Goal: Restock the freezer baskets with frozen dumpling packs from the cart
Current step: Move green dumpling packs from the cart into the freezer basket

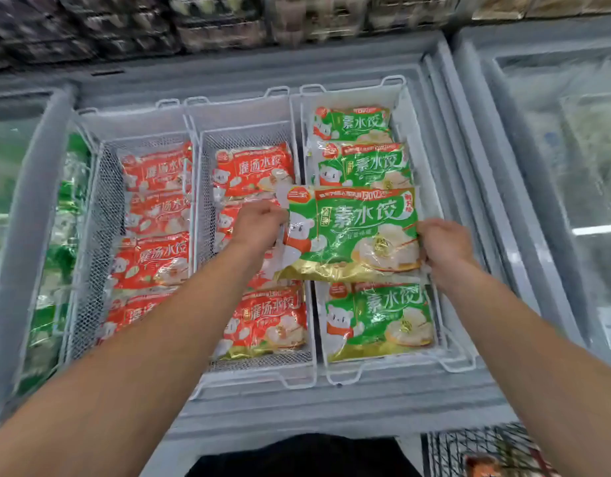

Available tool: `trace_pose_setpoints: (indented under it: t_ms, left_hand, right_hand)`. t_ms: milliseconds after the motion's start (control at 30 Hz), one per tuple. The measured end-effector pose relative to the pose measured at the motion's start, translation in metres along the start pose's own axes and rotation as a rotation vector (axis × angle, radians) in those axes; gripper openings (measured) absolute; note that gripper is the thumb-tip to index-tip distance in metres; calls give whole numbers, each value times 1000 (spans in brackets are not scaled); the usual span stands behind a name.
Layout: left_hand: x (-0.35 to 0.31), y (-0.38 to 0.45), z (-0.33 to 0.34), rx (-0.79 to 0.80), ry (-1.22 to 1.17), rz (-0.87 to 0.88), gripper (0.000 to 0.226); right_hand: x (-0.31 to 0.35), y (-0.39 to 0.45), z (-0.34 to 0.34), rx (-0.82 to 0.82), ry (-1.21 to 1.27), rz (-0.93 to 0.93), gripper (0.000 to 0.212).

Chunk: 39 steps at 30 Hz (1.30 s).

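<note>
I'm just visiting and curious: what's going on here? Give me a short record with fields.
setting: open chest freezer holding white wire baskets
held item: green dumpling pack, gripped at its side edges
left hand: grips the pack's left edge
right hand: grips the pack's right edge
position: over the right basket, above other green packs
middle basket: red dumpling packs
left basket: more red packs
cart: corner visible, bottom right

Green-gold held pack (352, 232); red-orange packs (256, 170); white wire baskets (307, 366).
</note>
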State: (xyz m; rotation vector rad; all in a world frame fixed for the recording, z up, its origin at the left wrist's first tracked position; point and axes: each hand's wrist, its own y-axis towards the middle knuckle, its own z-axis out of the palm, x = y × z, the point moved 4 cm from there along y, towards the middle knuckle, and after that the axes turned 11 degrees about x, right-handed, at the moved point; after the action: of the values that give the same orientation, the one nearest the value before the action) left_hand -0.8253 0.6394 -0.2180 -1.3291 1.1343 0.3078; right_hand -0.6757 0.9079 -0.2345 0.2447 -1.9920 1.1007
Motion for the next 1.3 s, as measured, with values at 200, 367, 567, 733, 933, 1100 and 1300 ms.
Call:
trace_pose_setpoints:
  t_ms: [200, 367, 567, 733, 933, 1100, 1300]
  left_hand:
    - [-37, 62, 24, -90, 27, -7, 16]
    - [-74, 131, 46, -162, 42, -4, 29]
    - [-114, 217, 58, -222, 34, -34, 28]
    - [-133, 265, 61, -203, 17, -49, 21]
    - [-119, 251, 76, 3, 160, -69, 49]
    - [-107, 215, 72, 5, 223, -40, 50]
    - [-108, 156, 58, 32, 330, -3, 55]
  right_hand:
    - [50, 79, 6, 70, -33, 17, 10]
    - [92, 163, 17, 33, -107, -5, 21]
    - [144, 249, 42, 23, -170, -76, 18]
    - [159, 305, 52, 16, -187, -95, 18]
    - [154, 286, 58, 81, -333, -132, 48]
    - [142, 247, 57, 173, -460, -169, 49]
    - [136, 176, 52, 227, -531, -200, 46]
